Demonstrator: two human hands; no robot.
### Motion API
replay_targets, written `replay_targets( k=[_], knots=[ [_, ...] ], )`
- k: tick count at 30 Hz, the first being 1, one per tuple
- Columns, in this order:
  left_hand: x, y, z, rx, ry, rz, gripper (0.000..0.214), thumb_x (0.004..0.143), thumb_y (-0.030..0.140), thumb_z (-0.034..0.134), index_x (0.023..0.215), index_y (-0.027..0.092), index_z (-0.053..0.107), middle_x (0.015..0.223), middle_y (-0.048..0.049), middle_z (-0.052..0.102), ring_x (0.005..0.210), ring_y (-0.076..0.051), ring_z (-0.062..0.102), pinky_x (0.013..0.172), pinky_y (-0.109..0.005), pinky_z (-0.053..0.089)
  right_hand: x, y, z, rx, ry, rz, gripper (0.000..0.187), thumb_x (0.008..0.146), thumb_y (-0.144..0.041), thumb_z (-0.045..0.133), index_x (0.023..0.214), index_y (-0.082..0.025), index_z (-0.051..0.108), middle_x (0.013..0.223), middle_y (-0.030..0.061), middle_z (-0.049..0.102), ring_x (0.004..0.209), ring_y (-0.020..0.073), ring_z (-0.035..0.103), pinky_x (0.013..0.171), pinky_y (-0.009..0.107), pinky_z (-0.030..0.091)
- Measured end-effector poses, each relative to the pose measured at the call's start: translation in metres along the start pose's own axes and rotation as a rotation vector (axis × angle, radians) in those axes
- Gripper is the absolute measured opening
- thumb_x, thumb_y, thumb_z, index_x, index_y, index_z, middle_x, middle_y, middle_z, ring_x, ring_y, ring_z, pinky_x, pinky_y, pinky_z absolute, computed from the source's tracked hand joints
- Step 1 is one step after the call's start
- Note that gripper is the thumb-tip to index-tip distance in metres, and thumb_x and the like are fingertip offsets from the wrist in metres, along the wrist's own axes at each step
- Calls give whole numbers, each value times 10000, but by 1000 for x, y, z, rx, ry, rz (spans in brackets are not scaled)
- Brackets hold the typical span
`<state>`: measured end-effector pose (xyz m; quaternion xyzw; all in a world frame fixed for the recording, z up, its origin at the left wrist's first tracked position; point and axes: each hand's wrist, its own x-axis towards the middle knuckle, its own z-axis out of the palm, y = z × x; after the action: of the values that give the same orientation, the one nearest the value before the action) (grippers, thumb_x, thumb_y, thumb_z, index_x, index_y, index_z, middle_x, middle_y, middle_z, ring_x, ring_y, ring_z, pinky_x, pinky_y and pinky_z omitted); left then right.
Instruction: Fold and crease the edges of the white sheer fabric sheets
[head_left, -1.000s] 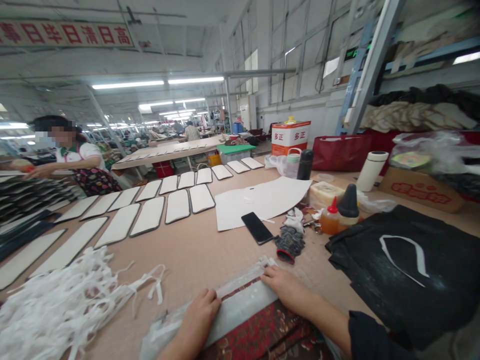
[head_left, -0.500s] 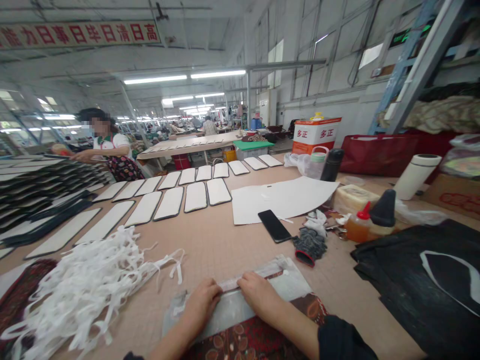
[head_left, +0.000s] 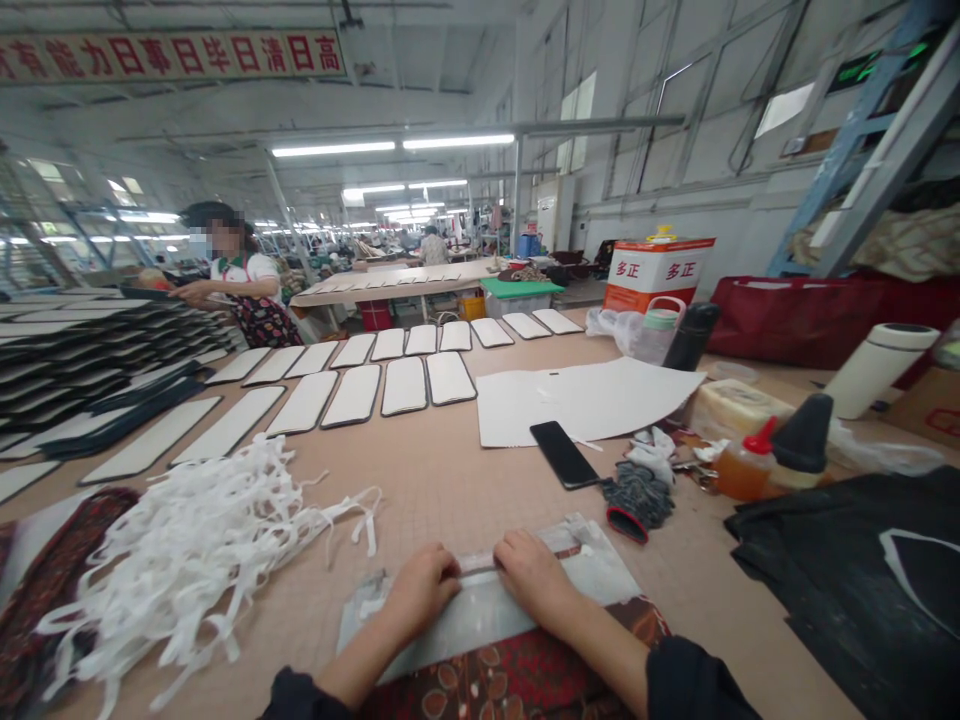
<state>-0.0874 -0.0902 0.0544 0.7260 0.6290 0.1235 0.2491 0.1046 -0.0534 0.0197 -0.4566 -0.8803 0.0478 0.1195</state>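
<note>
My left hand (head_left: 424, 590) and my right hand (head_left: 532, 575) sit side by side, fingers curled on a narrow white strip (head_left: 480, 564) along the top edge of a pale panel in clear plastic (head_left: 487, 610). The panel lies on a red patterned fabric (head_left: 510, 680), which runs under my forearms. A tangled heap of white tape strips (head_left: 180, 560) lies to the left of my left hand. To the right of my right hand are a grey-and-red work glove (head_left: 637, 500) and a black phone (head_left: 564, 455).
Rows of white, dark-edged panels (head_left: 352, 395) cover the tan table (head_left: 442, 480) ahead, beside a large white sheet (head_left: 577, 400). Dark cloth (head_left: 840, 570) lies at right, near a glue bottle (head_left: 742, 475). A co-worker (head_left: 240, 285) stands beyond a tall stack of panels (head_left: 90, 360) at left.
My hands have drawn closer together along the strip, and the panel sits more level. The whole scene has shifted right in the view as my head turned left.
</note>
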Motion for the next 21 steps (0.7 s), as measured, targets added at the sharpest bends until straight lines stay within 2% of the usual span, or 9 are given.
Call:
replay_targets(
  k=[3, 6, 10, 13, 17, 21],
  knots=[
    [5, 7, 8, -1, 21, 9, 147, 730, 183, 491, 775, 165, 629, 839, -30, 591, 838, -154, 533, 762, -245, 388, 2, -9, 0, 57, -2, 9, 39, 771, -176, 576, 808, -185, 579, 863, 18, 586, 862, 177, 508, 724, 271, 351],
    [7, 6, 16, 46, 46, 79, 151, 763, 164, 476, 763, 174, 627, 834, -24, 583, 837, -150, 528, 756, -243, 391, 3, -13, 5, 53, 36, -20, 12, 788, -176, 565, 783, -183, 573, 836, 13, 583, 845, 173, 504, 709, 272, 349],
    [6, -2, 25, 230, 89, 252, 184, 833, 182, 442, 775, 187, 617, 826, -16, 575, 817, -158, 509, 732, -261, 386, -1, -10, 8, -14, 118, -226, 40, 821, -182, 535, 788, -189, 557, 815, -1, 566, 806, 164, 488, 672, 282, 336],
    [3, -8, 28, 387, 123, 383, 211, 869, 191, 406, 790, 192, 601, 823, -11, 574, 792, -163, 484, 698, -274, 365, -8, -5, 1, -64, 125, -363, 45, 827, -203, 533, 792, -183, 554, 808, 0, 562, 781, 160, 472, 649, 290, 328],
    [-7, -19, 22, 441, 140, 438, 170, 873, 203, 426, 802, 209, 580, 817, 11, 557, 778, -152, 461, 673, -261, 341, -23, 14, -13, -109, 83, -399, 50, 830, -190, 525, 798, -176, 561, 812, 10, 566, 774, 161, 470, 644, 292, 335],
    [-22, -34, 5, 448, 108, 386, 196, 880, 177, 396, 822, 226, 576, 824, 15, 561, 787, -142, 474, 674, -238, 339, -43, 50, -29, -107, 26, -313, 92, 836, -139, 497, 819, -170, 581, 823, 26, 579, 793, 160, 497, 672, 279, 357]
  ],
)
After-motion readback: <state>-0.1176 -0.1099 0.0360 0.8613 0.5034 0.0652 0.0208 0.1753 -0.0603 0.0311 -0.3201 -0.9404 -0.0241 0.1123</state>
